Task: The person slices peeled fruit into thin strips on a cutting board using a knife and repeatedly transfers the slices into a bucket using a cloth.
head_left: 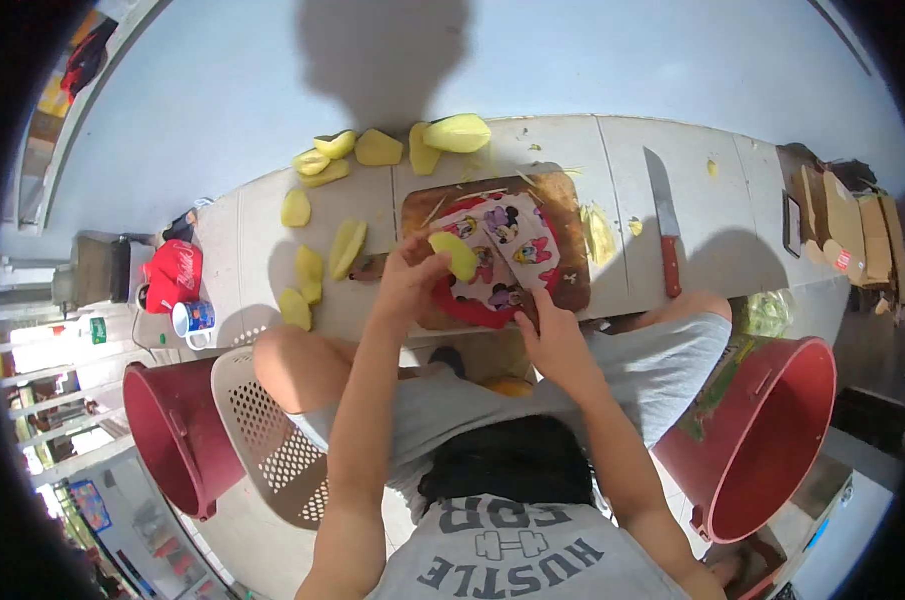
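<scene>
My left hand (413,272) pinches a green-yellow fruit piece (456,256) above a cloth printed with cartoon figures (533,235). The cloth, edged in red, lies on a wooden cutting board (573,215). My right hand (551,335) is closed around the dark handle of a knife (505,262), whose thin blade points up and left over the cloth, close to the fruit piece. Pale shreds lie along the board's top edge. Another dark handle (368,268) shows just left of my left hand.
Pale fruit pieces (379,148) lie at the back and left of the tiled counter (623,160). A red-handled knife (670,255) lies right. A mug (194,320) stands left. Red tubs (178,430) flank me, with a perforated basket (263,440) beside the left one.
</scene>
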Motion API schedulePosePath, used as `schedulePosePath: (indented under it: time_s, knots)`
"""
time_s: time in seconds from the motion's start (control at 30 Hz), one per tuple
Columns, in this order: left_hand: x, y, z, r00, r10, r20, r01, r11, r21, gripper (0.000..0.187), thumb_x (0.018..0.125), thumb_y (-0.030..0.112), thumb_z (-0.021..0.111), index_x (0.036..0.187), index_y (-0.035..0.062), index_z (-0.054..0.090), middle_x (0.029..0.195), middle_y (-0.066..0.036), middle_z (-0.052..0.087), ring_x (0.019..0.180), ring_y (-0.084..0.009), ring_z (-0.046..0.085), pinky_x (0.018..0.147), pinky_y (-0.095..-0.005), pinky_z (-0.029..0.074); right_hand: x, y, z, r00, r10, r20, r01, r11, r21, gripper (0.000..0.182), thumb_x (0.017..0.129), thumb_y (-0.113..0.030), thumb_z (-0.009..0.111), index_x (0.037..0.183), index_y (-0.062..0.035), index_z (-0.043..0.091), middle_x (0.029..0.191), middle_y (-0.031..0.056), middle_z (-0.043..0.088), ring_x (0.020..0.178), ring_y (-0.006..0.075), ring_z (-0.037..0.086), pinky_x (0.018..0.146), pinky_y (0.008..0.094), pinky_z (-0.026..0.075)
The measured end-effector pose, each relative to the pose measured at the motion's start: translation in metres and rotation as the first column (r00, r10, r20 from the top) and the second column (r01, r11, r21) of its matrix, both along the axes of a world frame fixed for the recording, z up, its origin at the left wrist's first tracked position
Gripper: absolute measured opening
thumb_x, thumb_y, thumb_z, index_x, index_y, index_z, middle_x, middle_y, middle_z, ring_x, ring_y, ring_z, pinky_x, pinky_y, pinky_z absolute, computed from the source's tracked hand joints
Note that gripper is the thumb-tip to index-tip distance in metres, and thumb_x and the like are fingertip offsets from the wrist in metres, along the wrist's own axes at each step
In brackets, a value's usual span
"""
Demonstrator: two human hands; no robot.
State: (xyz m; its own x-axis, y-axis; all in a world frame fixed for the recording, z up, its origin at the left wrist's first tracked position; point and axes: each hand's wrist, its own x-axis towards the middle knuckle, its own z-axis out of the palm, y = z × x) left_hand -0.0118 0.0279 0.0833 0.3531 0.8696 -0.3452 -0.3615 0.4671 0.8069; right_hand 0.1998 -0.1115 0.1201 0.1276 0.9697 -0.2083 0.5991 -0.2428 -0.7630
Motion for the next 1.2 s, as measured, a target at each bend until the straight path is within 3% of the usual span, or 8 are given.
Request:
schedulePosePath:
  time_s: [0.1, 0.17, 0.3, 0.37, 0.8, 1.0, 1.1, 1.2]
  knots:
    - [0.018, -0.02, -0.017, 0.964, -0.07, -0.257, 0.081, 0.996, 0.032, 0.047, 0.083, 0.017, 0.082, 0.121, -0.0007, 0.062, 0.115, -0.01, 0.066, 0.099, -0.0188, 0.066, 0.078, -0.0317, 0.056, -0.001, -0.006, -0.001, 0.999, -0.026, -0.019, 0.027, 0.998, 0.062, 0.037, 0.097, -0.016, 0.061, 0.128, 0.0025, 0.05, 0.09, 0.0305, 0.067, 0.087, 0.0508, 0.064, 0.074, 0.0555, 0.049]
    - [0.028, -0.032, -0.012, 0.602, 0.132, -0.787, 0.283, 0.887, 0.365, 0.041, 0.085, 0.002, 0.076, 0.124, 0.0025, 0.063, 0.117, -0.009, 0.065, 0.103, -0.0175, 0.066, 0.091, -0.033, 0.056, -0.003, -0.01, 0.003, 0.998, 0.006, -0.07, 0.002, 0.993, 0.12, 0.038, 0.098, -0.019, 0.06, 0.125, 0.0042, 0.048, 0.087, 0.0303, 0.067, 0.086, 0.0506, 0.064, 0.075, 0.0572, 0.05]
    - [0.034, -0.042, -0.011, 0.744, 0.168, -0.647, 0.147, 0.903, 0.404, 0.036, 0.084, 0.0, 0.076, 0.119, 0.0015, 0.065, 0.12, -0.01, 0.063, 0.104, -0.0172, 0.065, 0.088, -0.0314, 0.056, -0.005, -0.016, 0.0, 0.999, 0.036, -0.04, -0.031, 0.993, 0.111, 0.036, 0.098, -0.02, 0.061, 0.122, 0.0041, 0.049, 0.09, 0.0295, 0.067, 0.088, 0.0497, 0.065, 0.075, 0.0561, 0.051]
    - [0.024, -0.041, -0.04, 0.882, 0.205, -0.423, 0.111, 0.784, 0.611, 0.034, 0.085, -0.005, 0.073, 0.117, 0.0008, 0.065, 0.121, -0.01, 0.059, 0.104, -0.0176, 0.065, 0.084, -0.0293, 0.056, -0.007, -0.015, 0.0, 0.999, 0.042, -0.008, -0.042, 0.997, 0.067, 0.035, 0.099, -0.021, 0.06, 0.121, 0.0036, 0.05, 0.092, 0.0284, 0.067, 0.089, 0.0489, 0.065, 0.075, 0.0555, 0.051]
    - [0.023, -0.036, -0.032, 0.8, 0.33, -0.5, 0.214, 0.622, 0.753, 0.028, 0.088, -0.004, 0.069, 0.115, -0.0003, 0.065, 0.111, -0.011, 0.06, 0.09, -0.0172, 0.067, 0.076, -0.0286, 0.056, -0.006, -0.013, 0.0, 0.999, 0.029, -0.024, -0.028, 0.999, 0.028, 0.031, 0.1, -0.023, 0.057, 0.114, 0.0026, 0.048, 0.084, 0.0296, 0.066, 0.08, 0.0496, 0.065, 0.07, 0.058, 0.05]
    - [0.026, -0.04, -0.017, 0.772, 0.116, -0.625, 0.238, 0.859, 0.454, 0.031, 0.089, -0.001, 0.07, 0.12, 0.0005, 0.065, 0.118, -0.011, 0.057, 0.094, -0.0172, 0.067, 0.08, -0.0308, 0.057, -0.015, -0.014, -0.013, 0.991, -0.013, -0.135, 0.029, 0.992, 0.121, 0.03, 0.1, -0.023, 0.058, 0.111, 0.0025, 0.047, 0.077, 0.0301, 0.065, 0.079, 0.0517, 0.064, 0.069, 0.0594, 0.049]
    - [0.032, -0.042, -0.008, 0.763, 0.193, -0.617, 0.221, 0.819, 0.529, 0.032, 0.087, -0.003, 0.072, 0.119, 0.0013, 0.066, 0.124, -0.011, 0.055, 0.102, -0.0179, 0.065, 0.082, -0.0329, 0.059, -0.015, -0.005, -0.001, 0.988, -0.011, -0.153, 0.021, 0.997, 0.068, 0.03, 0.1, -0.023, 0.058, 0.11, 0.0028, 0.046, 0.08, 0.0306, 0.065, 0.079, 0.0522, 0.063, 0.068, 0.0593, 0.048]
    - [0.032, -0.046, -0.008, 0.744, 0.391, -0.542, 0.255, 0.583, 0.771, 0.037, 0.083, -0.006, 0.075, 0.117, 0.0023, 0.067, 0.127, -0.014, 0.054, 0.109, -0.0228, 0.064, 0.084, -0.0349, 0.059, -0.014, 0.001, 0.006, 0.981, 0.015, -0.191, 0.015, 0.988, 0.157, 0.031, 0.101, -0.024, 0.057, 0.11, 0.0027, 0.046, 0.084, 0.031, 0.064, 0.083, 0.0518, 0.063, 0.069, 0.0593, 0.049]
